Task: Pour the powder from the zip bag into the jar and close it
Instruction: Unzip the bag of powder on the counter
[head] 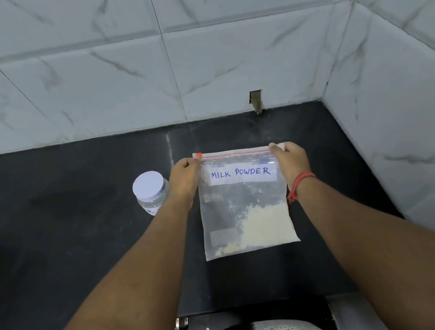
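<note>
Since the clear plastic zip bag with the handwritten "MILK POWDER" label point(244, 200) is only holding a small heap of pale cream powder point(260, 226) slumped in its bottom right corner, I'd guess it weighs next to nothing and will flop all over the place once it's tipped. It's held up over the black stone counter point(83, 257), with the left hand point(185, 178) pinching the top left corner by the orange slider and the right hand point(291, 160) pinching the top right corner, fingers curled tight on the plastic at both ends of the red zip strip point(234, 155). That strip is the only stiff bit, so it looks like the right place to hold; the film lower down looks slick and crinkly. The zip looks closed to me, hard to be sure. The small clear plastic jar with a white round lid point(150, 191) sits just left of the left hand, lid on, so that needs to come off before pouring.
</note>
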